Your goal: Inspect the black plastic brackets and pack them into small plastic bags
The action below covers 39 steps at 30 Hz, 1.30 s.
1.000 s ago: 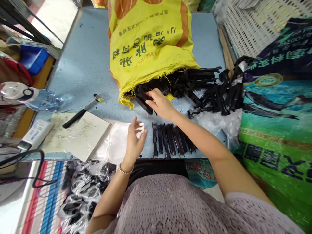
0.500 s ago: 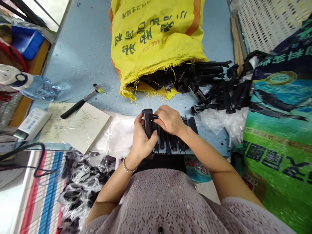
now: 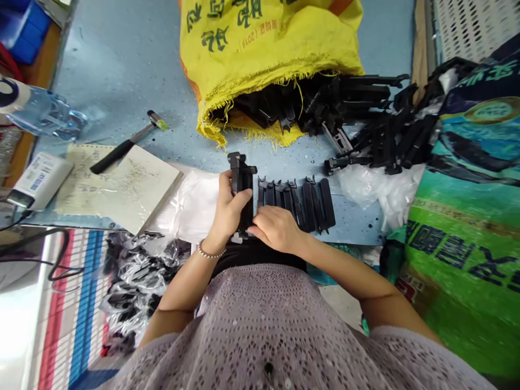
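A long black plastic part (image 3: 242, 187) stands lengthwise at the table's front edge, gripped by my left hand (image 3: 228, 214) with the thumb across its face. My right hand (image 3: 277, 228) has its fingers closed at the lower right edge of the same part; whether something small is pinched there is hidden. Just right of the part lies a row of several slim black plastic pieces (image 3: 309, 206), partly covered by my right hand. Under my left wrist and beside it are white plastic bags (image 3: 195, 203).
A yellow woven sack (image 3: 268, 54) spills black parts (image 3: 365, 119) at the back. On the left are a hammer (image 3: 122, 149), paper pad (image 3: 138, 184), white box (image 3: 40, 179) and water bottle (image 3: 44, 111). A green sack (image 3: 467, 244) borders the right; bagged parts (image 3: 138, 287) sit below left.
The black part now shows more of its length. My right hand has moved from its upper end down to its lower end. The camera view has shifted, and more of the row shows.
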Tool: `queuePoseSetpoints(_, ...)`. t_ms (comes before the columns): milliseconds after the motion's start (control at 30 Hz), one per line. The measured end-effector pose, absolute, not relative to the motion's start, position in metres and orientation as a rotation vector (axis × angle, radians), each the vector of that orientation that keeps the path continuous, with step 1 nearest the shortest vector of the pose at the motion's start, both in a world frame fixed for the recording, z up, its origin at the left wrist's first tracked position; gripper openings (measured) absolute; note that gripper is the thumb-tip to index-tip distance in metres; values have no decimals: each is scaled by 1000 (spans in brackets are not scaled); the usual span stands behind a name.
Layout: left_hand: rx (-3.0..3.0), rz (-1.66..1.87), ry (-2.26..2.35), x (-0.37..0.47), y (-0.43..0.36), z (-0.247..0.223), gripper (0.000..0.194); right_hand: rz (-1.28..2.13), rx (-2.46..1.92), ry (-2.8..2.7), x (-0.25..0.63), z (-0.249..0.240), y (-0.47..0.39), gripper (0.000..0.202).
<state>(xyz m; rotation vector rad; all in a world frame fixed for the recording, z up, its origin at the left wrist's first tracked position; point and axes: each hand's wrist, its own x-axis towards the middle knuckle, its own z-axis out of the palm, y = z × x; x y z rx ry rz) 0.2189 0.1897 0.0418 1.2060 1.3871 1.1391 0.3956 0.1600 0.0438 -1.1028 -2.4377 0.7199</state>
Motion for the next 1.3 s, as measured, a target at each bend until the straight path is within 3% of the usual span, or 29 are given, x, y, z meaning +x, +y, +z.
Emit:
queuePoseSetpoints(133, 1173, 1101, 1430, 215, 175, 26, 33, 677, -1348, -2448, 405, 50, 143, 41)
queuePoseSetpoints(233, 1102, 949, 1356, 218, 162, 11, 40, 379, -1691, -2295, 429, 49, 136, 32)
queuePoseSetpoints(333, 1052, 940, 1343, 233, 165, -5, 45, 215, -1933, -2202, 449, 28, 139, 46)
queuePoseSetpoints(467, 1006, 1032, 1419, 254, 200, -23, 50, 301, -1877, -2259, 461, 5, 172, 48)
queuePoseSetpoints(600, 958, 1159, 1425, 257, 220, -23, 55, 331, -1754, -2096, 454, 25, 195, 41)
queuePoseSetpoints(667, 997, 1214, 1447, 254, 208, -13, 56, 530, -1664, -1993, 440, 39, 184, 43)
queuePoseSetpoints(800, 1081, 1176, 1509, 244, 163, 10, 59, 1291, -1438, -1822, 407, 41, 142, 70)
queuePoseSetpoints(867, 1194, 1108, 1443, 233, 146, 15, 57, 1502, -1405, -1641, 401, 30, 130, 63)
queuePoseSetpoints(967, 1419, 1036, 1505, 207, 139, 11, 51, 1675, -1330, -1257, 409, 14, 129, 48)
queuePoseSetpoints(1133, 1859, 671, 1990, 171, 153, 0, 27, 1722, -1210, -858, 421, 17, 143, 44)
queuePoseSetpoints(1300, 1681, 710, 1783, 147, 163, 3, 22, 1890, -1085, -752, 405, 24, 153, 42)
